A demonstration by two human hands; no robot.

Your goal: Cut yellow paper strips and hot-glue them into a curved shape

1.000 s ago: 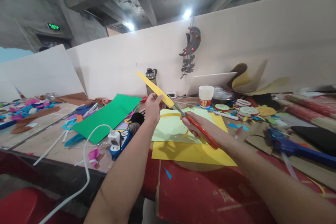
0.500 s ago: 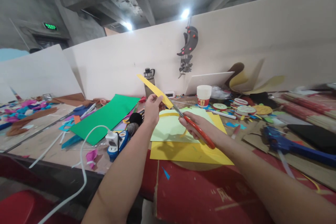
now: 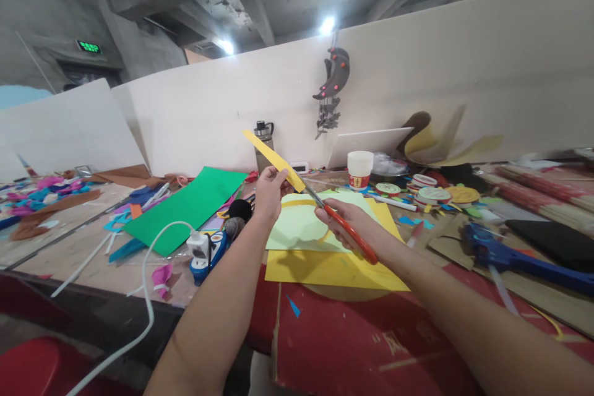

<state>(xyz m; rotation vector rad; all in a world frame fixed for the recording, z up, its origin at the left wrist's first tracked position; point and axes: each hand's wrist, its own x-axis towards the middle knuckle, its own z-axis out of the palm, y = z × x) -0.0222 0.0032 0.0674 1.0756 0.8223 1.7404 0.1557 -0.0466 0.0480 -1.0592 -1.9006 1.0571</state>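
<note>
My left hand [image 3: 270,192] pinches a strip of yellow paper [image 3: 273,156] that slants up to the left, raised over the table. In my right hand [image 3: 346,223] is a pair of scissors with orange-red handles [image 3: 352,236]. Their blades meet the lower right end of the strip; whether they are parted there is too small to tell. Beneath both hands lies a pale green sheet [image 3: 297,232] on top of a yellow sheet [image 3: 320,269]. A thin curved yellow strip [image 3: 299,202] rests on the pale green one.
Left of my arm are a green sheet [image 3: 195,207] and a power strip [image 3: 204,253] with a white cable [image 3: 149,297]. A paper cup [image 3: 360,170] and a dark bottle [image 3: 264,145] stand behind. To the right lies a blue glue gun [image 3: 505,253].
My right hand and the scissors have shifted very slightly to the left. The left hand and the yellow strip are practically where they were.
</note>
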